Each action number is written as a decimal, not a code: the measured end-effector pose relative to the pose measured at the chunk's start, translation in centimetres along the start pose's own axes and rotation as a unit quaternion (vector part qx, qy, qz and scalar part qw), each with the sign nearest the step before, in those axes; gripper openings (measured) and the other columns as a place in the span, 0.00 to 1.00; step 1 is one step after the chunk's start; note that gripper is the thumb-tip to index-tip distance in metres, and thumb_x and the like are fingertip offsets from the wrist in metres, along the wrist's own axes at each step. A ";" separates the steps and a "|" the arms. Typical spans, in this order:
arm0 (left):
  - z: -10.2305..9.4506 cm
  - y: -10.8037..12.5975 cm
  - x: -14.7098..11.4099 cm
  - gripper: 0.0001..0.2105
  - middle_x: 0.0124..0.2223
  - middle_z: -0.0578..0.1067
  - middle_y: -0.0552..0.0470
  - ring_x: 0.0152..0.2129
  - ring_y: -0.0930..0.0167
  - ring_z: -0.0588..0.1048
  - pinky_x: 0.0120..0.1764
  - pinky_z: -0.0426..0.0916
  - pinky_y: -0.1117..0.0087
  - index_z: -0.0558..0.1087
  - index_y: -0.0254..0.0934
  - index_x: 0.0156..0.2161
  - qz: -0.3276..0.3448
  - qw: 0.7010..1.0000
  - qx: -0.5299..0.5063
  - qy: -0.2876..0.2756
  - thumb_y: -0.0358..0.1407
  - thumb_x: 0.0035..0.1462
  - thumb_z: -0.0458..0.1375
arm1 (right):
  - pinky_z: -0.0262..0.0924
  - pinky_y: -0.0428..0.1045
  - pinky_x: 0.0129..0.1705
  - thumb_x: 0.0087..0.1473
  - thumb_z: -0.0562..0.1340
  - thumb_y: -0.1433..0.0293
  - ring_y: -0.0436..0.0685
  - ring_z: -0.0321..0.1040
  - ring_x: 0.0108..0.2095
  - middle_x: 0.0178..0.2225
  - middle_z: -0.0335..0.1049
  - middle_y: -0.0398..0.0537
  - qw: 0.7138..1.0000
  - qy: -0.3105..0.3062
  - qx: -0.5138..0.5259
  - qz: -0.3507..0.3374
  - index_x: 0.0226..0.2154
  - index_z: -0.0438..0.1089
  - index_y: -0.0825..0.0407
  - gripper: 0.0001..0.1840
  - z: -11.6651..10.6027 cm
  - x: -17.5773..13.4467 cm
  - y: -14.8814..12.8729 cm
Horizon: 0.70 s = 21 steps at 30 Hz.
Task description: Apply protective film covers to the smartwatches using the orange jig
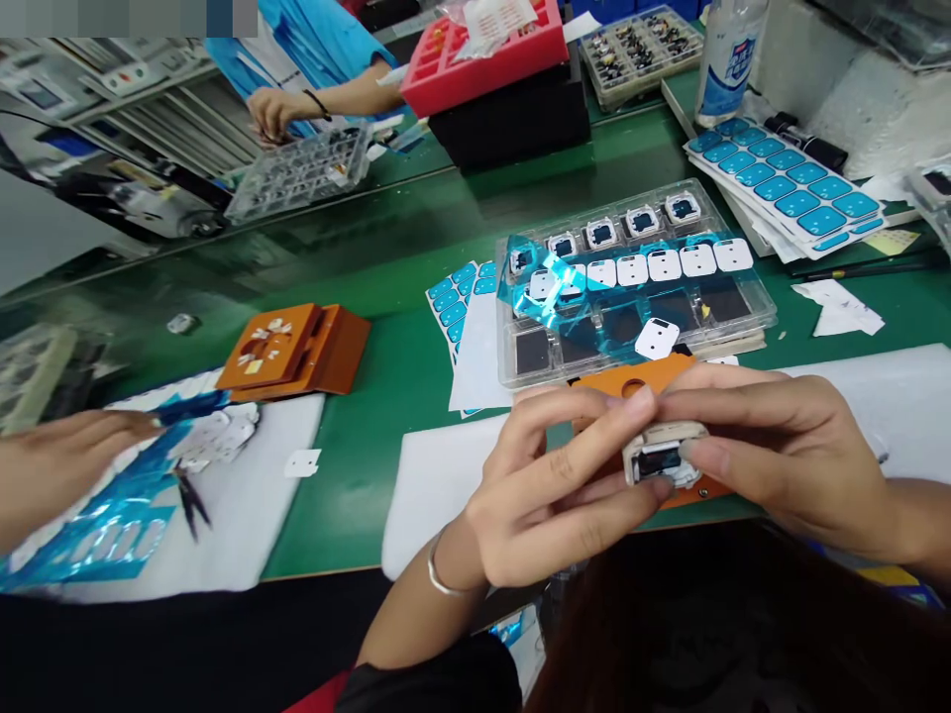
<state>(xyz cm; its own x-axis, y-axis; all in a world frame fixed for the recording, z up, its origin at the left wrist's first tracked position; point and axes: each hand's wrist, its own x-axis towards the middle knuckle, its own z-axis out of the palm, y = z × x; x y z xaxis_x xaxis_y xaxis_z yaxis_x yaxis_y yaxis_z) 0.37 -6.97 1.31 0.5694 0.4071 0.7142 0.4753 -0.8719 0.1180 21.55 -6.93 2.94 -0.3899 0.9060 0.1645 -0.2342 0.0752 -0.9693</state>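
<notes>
Near the table's front edge, a small white device housing with a dark part inside is held between my two hands. My left hand, a bracelet on its wrist, grips its left side with the fingers closed. From the right, my right hand pinches it with thumb and fingers. Behind and below sits an orange fixture block, partly covered by my hands. Just beyond, a transparent tray carries several similar housings, a blue film strip and white square stickers.
To the left, another person's hand rests by blue film and tweezers. An orange box stands nearby. Across the table, a person in blue works over a parts tray. A red tray, bottle and blue sticker sheets lie further back.
</notes>
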 end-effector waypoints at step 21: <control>-0.5 0.6 0.4 0.08 0.55 0.77 0.50 0.46 0.67 0.74 0.43 0.73 0.64 0.76 0.39 0.41 0.027 0.998 0.036 0.037 0.28 0.55 0.66 | 0.72 0.46 0.37 0.59 0.68 0.62 0.50 0.74 0.36 0.41 0.78 0.42 0.995 -0.048 0.073 0.041 0.45 0.79 0.36 0.11 -0.3 0.1 0.1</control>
<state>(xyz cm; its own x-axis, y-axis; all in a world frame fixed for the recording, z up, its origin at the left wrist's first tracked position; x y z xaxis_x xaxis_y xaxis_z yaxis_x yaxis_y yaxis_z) 0.55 -7.44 2.02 0.5465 0.3359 0.7672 0.4928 -0.8696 0.0297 21.75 -6.70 2.83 -0.4947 0.8623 0.1086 -0.3223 -0.0660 -0.9444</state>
